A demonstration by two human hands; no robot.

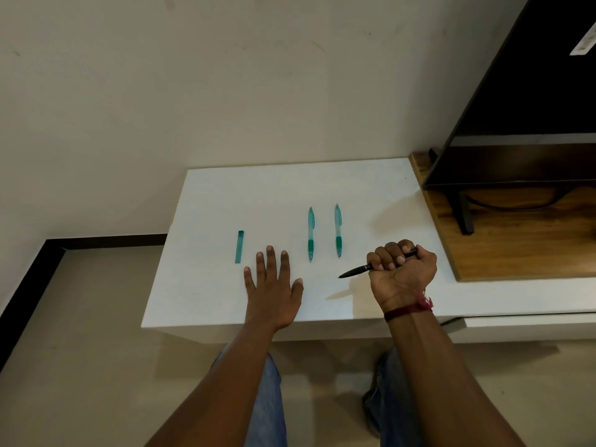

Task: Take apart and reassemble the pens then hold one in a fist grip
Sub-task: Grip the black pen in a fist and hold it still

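Observation:
My right hand (pixel 400 272) grips a black pen (pixel 354 271) in a fist above the white table (pixel 225 195), its tip pointing left and slightly down. My left hand (pixel 272 287) lies flat on the table, fingers straight and spread. Two teal pens lie side by side beyond my hands, tips toward me: one (pixel 311 233) on the left, the other (pixel 338 230) on the right. A flat teal strip (pixel 239 246) lies left of my left hand.
A wooden shelf (pixel 522 240) adjoins the table on the right, with a dark screen (pixel 529 101) on a stand over it. The wall stands behind the table. My knees in jeans show below the table's front edge.

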